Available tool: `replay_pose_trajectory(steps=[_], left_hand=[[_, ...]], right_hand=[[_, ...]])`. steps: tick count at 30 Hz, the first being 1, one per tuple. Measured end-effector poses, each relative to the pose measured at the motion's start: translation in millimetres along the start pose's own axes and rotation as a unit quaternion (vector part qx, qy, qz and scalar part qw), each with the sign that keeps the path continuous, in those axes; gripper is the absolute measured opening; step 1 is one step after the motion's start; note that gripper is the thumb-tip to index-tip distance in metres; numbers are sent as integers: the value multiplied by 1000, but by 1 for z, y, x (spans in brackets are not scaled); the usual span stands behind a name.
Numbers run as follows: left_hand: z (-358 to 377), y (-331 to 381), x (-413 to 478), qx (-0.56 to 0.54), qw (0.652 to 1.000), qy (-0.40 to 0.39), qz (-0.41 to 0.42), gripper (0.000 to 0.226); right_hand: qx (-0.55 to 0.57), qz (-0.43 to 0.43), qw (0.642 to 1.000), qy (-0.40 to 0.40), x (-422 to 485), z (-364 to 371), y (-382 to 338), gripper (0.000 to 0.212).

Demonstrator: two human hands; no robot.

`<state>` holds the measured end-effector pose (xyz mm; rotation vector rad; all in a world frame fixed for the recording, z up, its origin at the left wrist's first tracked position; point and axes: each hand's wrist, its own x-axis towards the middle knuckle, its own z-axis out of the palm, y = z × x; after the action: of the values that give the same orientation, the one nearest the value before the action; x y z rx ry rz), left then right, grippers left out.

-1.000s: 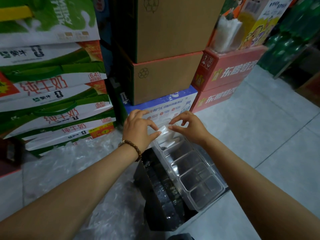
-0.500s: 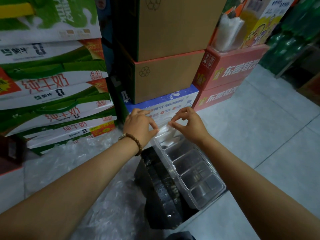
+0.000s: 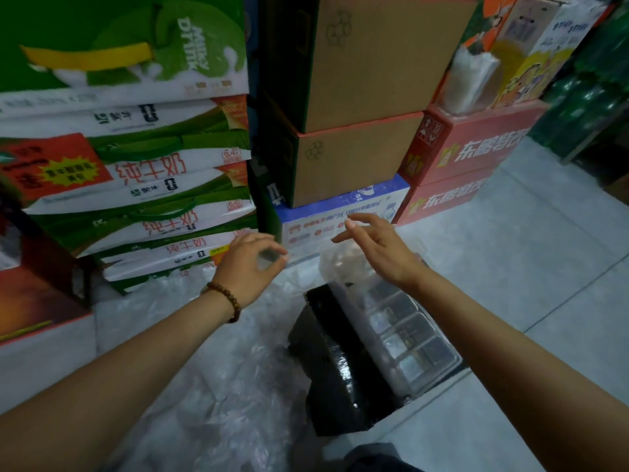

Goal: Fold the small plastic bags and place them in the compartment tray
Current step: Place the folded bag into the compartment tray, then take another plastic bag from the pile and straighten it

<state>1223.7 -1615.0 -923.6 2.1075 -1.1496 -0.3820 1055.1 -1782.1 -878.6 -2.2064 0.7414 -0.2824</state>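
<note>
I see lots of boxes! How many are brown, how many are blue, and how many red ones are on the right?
Brown boxes: 2, upper and lower
Blue box: 1
Red boxes on the right: 2, upper and lower
Total: 5

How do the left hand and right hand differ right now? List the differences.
The left hand curls its fingers, thumb near forefinger; the right hand spreads its fingers straight. The left hand's wrist wears a bead bracelet; the right hand's is bare. Both hover near the compartment tray's far end.
</note>
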Motion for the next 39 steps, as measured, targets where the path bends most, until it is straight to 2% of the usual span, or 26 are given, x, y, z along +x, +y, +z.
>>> replay_pose_trajectory(steps=[4, 7, 9, 13, 19, 24, 26, 27, 28, 31, 36, 39], left_hand=[[-28, -46, -25, -29, 997, 0, -71, 8], [-37, -89, -43, -21, 989, -22, -145, 16], [-37, -116, -52, 4, 980, -31, -195, 24], [-27, -156, -64, 12, 958, -80, -274, 42], [17, -191, -72, -37, 917, -156, -364, 59], [53, -207, -72, -101, 877, -189, -429, 58], [61, -211, -73, -87, 887, -185, -414, 37], [61, -211, -74, -76, 896, -168, -405, 27], [60, -212, -73, -76, 901, -138, -403, 28], [40, -208, -65, -115, 911, -40, -395, 37], [-19, -165, -38, -250, 899, 84, -350, 28], [-63, -120, -25, -277, 906, 133, -291, 27]], right_hand=[[39, -32, 998, -46, 8, 38, -41, 28], [93, -22, 991, -95, 15, 83, -59, 16], [123, 24, 980, -157, 22, 118, -56, 18], [87, 160, 956, -229, 37, 181, -25, 25], [158, 351, 907, -170, 45, 264, 25, 54], [214, 424, 867, -153, 41, 309, 40, 63], [214, 414, 869, -164, 37, 317, 38, 48], [196, 391, 883, -168, 36, 320, 38, 32], [179, 365, 898, -170, 35, 319, 35, 16], [184, 317, 922, -125, 41, 306, 24, 31], [237, 242, 938, -74, 53, 246, -33, 31], [264, 184, 946, -48, 52, 203, -78, 33]])
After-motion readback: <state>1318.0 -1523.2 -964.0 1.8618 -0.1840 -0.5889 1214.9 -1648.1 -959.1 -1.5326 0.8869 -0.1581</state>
